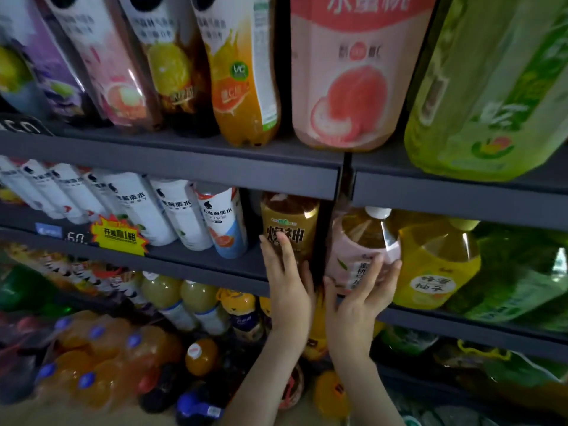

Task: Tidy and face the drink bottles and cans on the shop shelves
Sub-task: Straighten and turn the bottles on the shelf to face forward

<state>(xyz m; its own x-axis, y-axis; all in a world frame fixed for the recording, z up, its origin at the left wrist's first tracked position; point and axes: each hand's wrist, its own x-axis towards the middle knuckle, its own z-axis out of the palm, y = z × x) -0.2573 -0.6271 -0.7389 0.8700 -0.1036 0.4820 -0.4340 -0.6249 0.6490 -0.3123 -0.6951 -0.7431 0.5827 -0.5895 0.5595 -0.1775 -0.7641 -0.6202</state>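
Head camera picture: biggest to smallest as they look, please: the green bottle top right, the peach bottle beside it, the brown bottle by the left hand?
1. green bottle, though nearness may enlarge it.
2. peach bottle.
3. brown bottle, top hidden behind the shelf edge.

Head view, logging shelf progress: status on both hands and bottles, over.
Left grip open, flat on brown gold-labelled plastic bottle. Right grip round pink-labelled white-capped plastic bottle. Dark shelf upright between them.
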